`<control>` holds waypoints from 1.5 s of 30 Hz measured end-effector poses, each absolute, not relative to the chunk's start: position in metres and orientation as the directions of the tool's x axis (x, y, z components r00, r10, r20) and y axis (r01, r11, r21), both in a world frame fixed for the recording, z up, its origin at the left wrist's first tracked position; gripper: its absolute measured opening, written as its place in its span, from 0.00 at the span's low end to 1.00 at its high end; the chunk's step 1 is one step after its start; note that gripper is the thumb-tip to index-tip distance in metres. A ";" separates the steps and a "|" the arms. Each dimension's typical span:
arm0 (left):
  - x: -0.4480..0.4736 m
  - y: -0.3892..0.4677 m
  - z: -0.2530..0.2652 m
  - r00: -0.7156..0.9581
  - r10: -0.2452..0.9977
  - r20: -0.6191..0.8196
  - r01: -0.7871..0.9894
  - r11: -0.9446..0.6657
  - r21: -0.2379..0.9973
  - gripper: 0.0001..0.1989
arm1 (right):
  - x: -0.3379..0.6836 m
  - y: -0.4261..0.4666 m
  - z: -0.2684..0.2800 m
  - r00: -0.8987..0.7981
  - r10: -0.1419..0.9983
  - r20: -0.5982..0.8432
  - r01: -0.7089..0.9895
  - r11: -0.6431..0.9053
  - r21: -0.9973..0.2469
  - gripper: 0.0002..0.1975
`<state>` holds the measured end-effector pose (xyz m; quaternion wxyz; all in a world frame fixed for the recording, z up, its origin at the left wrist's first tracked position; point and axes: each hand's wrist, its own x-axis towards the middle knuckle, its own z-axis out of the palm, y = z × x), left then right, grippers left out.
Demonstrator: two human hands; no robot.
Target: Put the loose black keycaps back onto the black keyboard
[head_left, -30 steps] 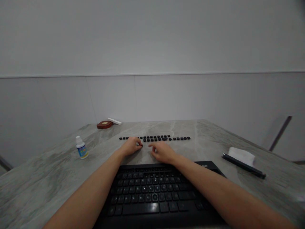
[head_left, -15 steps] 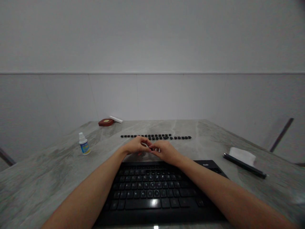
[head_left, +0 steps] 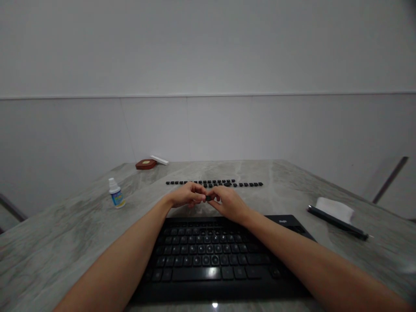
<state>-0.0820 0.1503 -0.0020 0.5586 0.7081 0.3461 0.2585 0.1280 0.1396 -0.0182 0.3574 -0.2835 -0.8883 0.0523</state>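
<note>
Just beyond the far edge of a black keyboard [head_left: 208, 274], my two hands meet over the tabletop. A small black keycap [head_left: 208, 198] is pinched between them. My left hand [head_left: 189, 195] has its thumb and fingertips closed at the keycap's left side. From the right, the thumb and index finger of my right hand [head_left: 227, 201] grip the same piece. Behind the hands, black keycaps [head_left: 248, 184] lie in two rows on the table, partly hidden by my fingers.
On the grey marbled table [head_left: 78, 225], a small white bottle with a blue label [head_left: 117, 196] stands at left. A reddish-brown case [head_left: 146, 164] and a white strip [head_left: 159, 160] lie far back. At right, a dark pen-like tool [head_left: 338, 222] rests against a white cloth or tissue [head_left: 334, 209].
The keycap now shows more plainly between my fingertips, and my right fingers have shifted around it. The whole view has tilted slightly.
</note>
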 end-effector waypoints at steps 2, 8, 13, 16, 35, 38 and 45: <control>-0.082 0.150 -0.002 0.621 0.783 -0.029 0.199 -0.122 0.972 0.17 | 0.128 0.139 -0.018 -0.589 0.545 0.597 0.481 0.830 -0.282 0.02; -0.081 0.150 -0.003 0.608 0.792 -0.046 0.203 -0.099 0.974 0.15 | 0.130 0.135 -0.013 -0.610 0.547 0.573 0.496 0.828 -0.261 0.03; -0.082 0.150 -0.004 0.615 0.786 -0.056 0.207 -0.093 0.974 0.14 | 0.130 0.132 -0.013 -0.635 0.483 0.602 0.444 0.867 -0.226 0.05; -0.082 0.150 -0.004 0.623 0.780 -0.058 0.201 -0.088 0.976 0.15 | 0.129 0.131 -0.013 -0.631 0.460 0.624 0.439 0.876 -0.202 0.06; -0.084 0.153 0.000 0.628 0.751 -0.204 0.384 -0.071 0.920 0.12 | 0.124 0.103 -0.007 -0.820 0.480 0.312 0.258 0.796 -0.548 0.07; -0.082 0.149 0.013 0.664 0.696 -0.272 0.451 -0.083 0.889 0.12 | 0.124 0.104 -0.007 -0.821 0.501 0.272 0.277 0.768 -0.578 0.07; -0.062 0.134 0.043 0.663 0.533 -0.526 0.699 -0.190 0.689 0.21 | 0.121 0.103 -0.004 -0.806 0.560 0.191 0.337 0.700 -0.630 0.08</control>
